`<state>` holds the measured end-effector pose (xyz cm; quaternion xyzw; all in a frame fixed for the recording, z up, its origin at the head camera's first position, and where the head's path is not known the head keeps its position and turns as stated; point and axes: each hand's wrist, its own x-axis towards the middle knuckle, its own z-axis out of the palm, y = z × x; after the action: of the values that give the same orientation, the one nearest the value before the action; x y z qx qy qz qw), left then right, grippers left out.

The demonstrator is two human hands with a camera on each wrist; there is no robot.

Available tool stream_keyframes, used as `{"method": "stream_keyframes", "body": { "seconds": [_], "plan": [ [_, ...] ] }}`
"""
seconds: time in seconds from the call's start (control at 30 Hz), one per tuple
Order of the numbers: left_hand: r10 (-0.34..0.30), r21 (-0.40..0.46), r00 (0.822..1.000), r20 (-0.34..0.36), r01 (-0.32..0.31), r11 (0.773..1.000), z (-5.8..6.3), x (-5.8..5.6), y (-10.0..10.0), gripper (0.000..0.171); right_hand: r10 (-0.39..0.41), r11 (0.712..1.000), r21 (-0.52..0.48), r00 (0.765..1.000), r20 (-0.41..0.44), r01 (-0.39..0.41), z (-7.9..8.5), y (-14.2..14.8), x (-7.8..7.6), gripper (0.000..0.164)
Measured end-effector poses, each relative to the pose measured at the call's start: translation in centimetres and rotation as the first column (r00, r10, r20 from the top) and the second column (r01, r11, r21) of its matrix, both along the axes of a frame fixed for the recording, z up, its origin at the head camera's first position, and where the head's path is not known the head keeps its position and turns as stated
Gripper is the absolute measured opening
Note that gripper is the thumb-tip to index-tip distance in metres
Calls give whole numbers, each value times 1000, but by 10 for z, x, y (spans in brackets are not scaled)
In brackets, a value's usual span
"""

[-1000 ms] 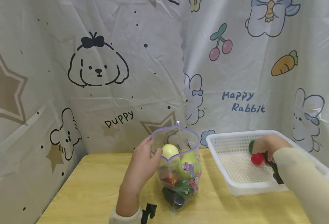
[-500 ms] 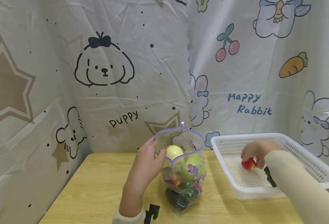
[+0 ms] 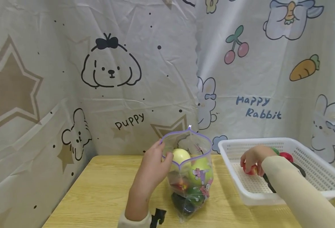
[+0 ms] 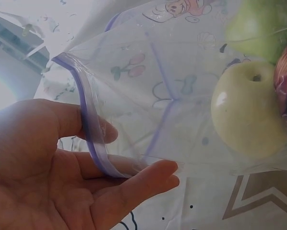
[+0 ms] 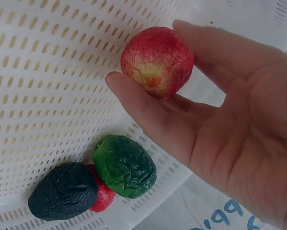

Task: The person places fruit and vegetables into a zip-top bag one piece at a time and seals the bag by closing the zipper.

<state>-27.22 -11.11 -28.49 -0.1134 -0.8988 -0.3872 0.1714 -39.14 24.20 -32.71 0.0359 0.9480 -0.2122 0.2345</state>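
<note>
My left hand (image 3: 157, 160) pinches the purple-edged rim of a clear zip bag (image 4: 148, 129), which stands upright on the table with its mouth spread wide. Inside the bag are a pale yellow apple (image 4: 246, 112), a green fruit (image 3: 200, 166), a dark reddish one (image 3: 180, 185) and dark green pieces near the bottom. Over in the white basket (image 3: 241, 194), my right hand (image 3: 257, 156) grips a round, wrinkled red-and-yellow fruit (image 5: 155, 62) between thumb and fingers. A dark fruit (image 5: 64, 191), a wrinkled green fruit (image 5: 124, 165) and a partly hidden red one (image 5: 102, 196) lie together nearby.
The bag stands left of the basket on a yellow wooden table (image 3: 99, 190). Behind the table hangs a pale printed curtain (image 3: 156, 63), close to the basket's far rim. Black straps show at both cuffs.
My right hand has moved left within the basket, and a red, a green and a dark fruit show behind it. My left hand keeps holding the bag's rim. The head view has turned slightly left.
</note>
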Motion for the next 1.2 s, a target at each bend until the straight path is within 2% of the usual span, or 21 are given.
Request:
{"method": "stream_keyframes", "body": {
  "seconds": [0.1,0.2,0.27,0.33,0.37,0.43,0.53,0.6,0.7,0.87,0.93,1.03,1.1,1.2],
  "plan": [
    [-6,1,1000,10,6,1000,0,0,2,50,31,999,11,1000,-1,-31,2,-2,0,33],
    [-4,-4,1000,6,4,1000,0,1,3,50,102,995,15,995,-1,-102,9,-7,-4,35],
    [-2,-11,1000,-10,2,1000,-1,1,3,50,185,983,26,983,-6,-184,17,-11,-8,36],
    [-5,-15,1000,-21,4,1000,-1,2,4,50,286,958,51,956,-58,-283,26,-16,-10,35],
    [-7,-11,1000,-16,7,1000,-1,2,4,51,347,938,70,932,-103,-341,32,-18,-11,35],
    [-10,-11,1000,-8,10,1000,-1,2,4,51,461,887,109,858,-225,-448,44,-23,-10,35],
    [-10,-10,1000,6,10,1000,0,2,5,51,556,822,165,707,-438,-544,63,-30,-4,35],
    [-11,-12,1000,3,11,1000,1,3,5,52,557,806,171,627,-546,-567,75,-36,3,35],
    [-18,-7,1000,0,18,1000,2,4,7,52,516,811,170,546,-660,-560,92,-45,15,37],
    [-30,-3,999,-11,30,1000,2,4,7,52,424,827,143,435,-794,-543,110,-65,36,40],
    [-31,-6,999,-13,31,999,1,3,7,52,394,820,120,400,-828,-559,113,-74,44,42],
    [-32,-10,999,-18,31,999,0,2,7,52,387,793,112,353,-852,-599,114,-88,54,43],
    [-34,-13,999,-25,34,999,-1,2,8,52,400,771,116,335,-853,-626,112,-95,59,44],
    [-42,-21,998,-38,41,999,-2,1,9,52,412,755,108,340,-846,-647,109,-103,66,45]
  ]
}}
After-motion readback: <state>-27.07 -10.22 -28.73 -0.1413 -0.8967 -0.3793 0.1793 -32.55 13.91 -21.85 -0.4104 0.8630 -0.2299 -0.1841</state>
